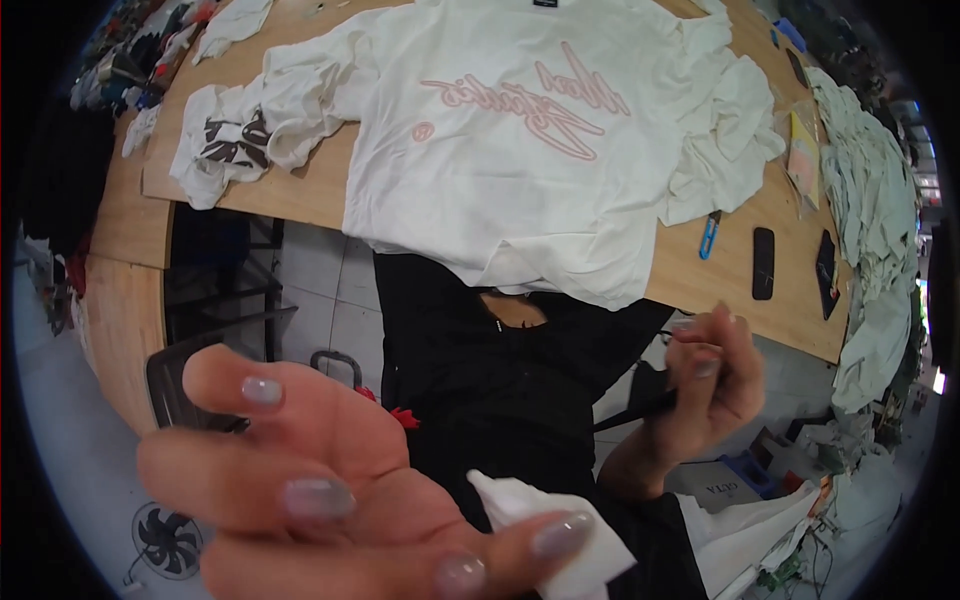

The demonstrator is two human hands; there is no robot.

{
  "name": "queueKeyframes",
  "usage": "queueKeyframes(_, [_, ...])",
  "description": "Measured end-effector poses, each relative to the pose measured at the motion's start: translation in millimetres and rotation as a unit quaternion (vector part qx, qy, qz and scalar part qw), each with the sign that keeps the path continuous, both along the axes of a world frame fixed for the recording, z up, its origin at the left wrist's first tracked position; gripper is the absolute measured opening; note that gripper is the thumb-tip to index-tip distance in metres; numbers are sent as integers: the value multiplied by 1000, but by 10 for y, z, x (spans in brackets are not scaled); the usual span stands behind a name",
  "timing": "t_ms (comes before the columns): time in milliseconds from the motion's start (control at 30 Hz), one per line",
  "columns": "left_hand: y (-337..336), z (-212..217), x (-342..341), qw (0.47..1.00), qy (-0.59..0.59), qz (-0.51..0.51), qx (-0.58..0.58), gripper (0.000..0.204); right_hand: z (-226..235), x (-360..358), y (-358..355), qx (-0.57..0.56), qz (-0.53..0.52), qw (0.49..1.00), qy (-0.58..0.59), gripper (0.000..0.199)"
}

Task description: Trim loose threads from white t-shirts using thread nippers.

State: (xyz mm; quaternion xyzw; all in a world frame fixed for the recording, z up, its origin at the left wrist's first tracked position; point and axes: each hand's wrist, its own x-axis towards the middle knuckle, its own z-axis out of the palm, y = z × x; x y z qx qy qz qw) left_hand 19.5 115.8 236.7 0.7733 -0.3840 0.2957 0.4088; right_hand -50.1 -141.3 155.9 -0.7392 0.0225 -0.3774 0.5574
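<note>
My left hand (370, 470) is raised close in the lower left, palm up, with its fingers curled and somewhat blurred. A small white piece of folded paper or cloth (590, 560) sits under the fingertip at its right side, apparently gripped there. Farther right, my right hand (715, 385) is lifted near the table's front edge, thumb and fingers drawn together; anything between them is too small to make out. Ahead, a white sweatshirt (510, 190) with pink outlined script lies spread on the table, its hem hanging over the front edge toward my lap.
On the wooden table (330, 195) lie a blue cutter (709, 236), a black phone-like slab (763, 263) and a dark tool (827, 275). A white garment with a dark print (235, 140) lies left. Pale garments (880, 220) are piled right. A fan (167, 540) stands lower left.
</note>
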Motion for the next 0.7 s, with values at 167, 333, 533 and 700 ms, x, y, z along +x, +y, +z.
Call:
queueKeyframes(167, [22,-6,145,996,-9,-71,-49,16,-113,-181,-224,58,-83,992,79,33])
queueKeyframes(333, [93,-5,193,991,-35,-112,-58,13,-183,-230,-315,113,-116,982,96,35])
queueKeyframes(533, [176,-15,238,979,-106,-166,-54,10,-194,-176,-312,132,-97,984,76,36])
queueKeyframes(700, [42,-120,532,953,-168,-235,-89,7,-243,-200,-340,105,-71,987,94,39])
